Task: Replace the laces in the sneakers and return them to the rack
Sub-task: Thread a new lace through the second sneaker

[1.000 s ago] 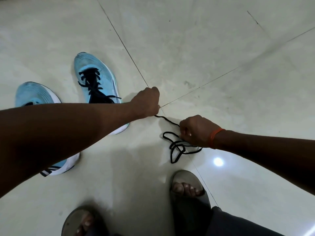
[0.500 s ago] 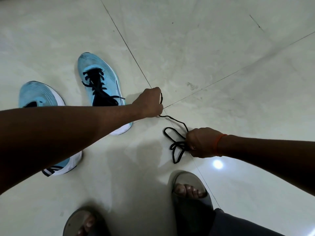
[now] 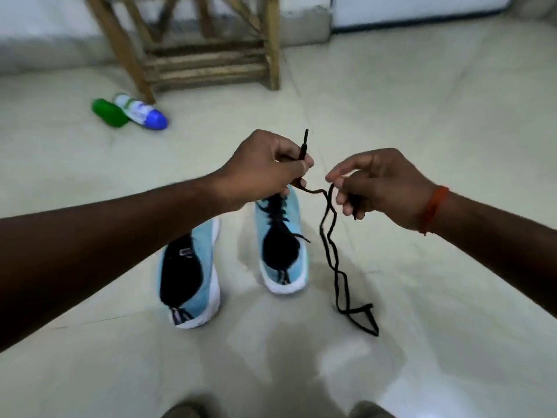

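Note:
Two light-blue sneakers with white soles stand side by side on the floor. The right sneaker [image 3: 283,248] has black laces in it; the left sneaker [image 3: 190,276] shows a dark opening and my left forearm covers its front. A loose black lace [image 3: 331,251] hangs in the air between my hands, its lower loop close to or touching the floor. My left hand [image 3: 265,170] pinches one end, with the tip sticking up above the fingers. My right hand [image 3: 379,185] holds the lace a little further along, fingers curled round it.
A wooden rack [image 3: 208,55] stands against the wall ahead. A green bottle [image 3: 109,113] and a white bottle with a blue cap [image 3: 141,113] lie on the floor beside its left leg. Pale floor tiles [image 3: 437,116] stretch to the right. Slipper toes show at the bottom edge.
Both hands have risen from the floor with the lace, which now hangs instead of lying bunched. The view has tilted up, bringing the rack and bottles into sight.

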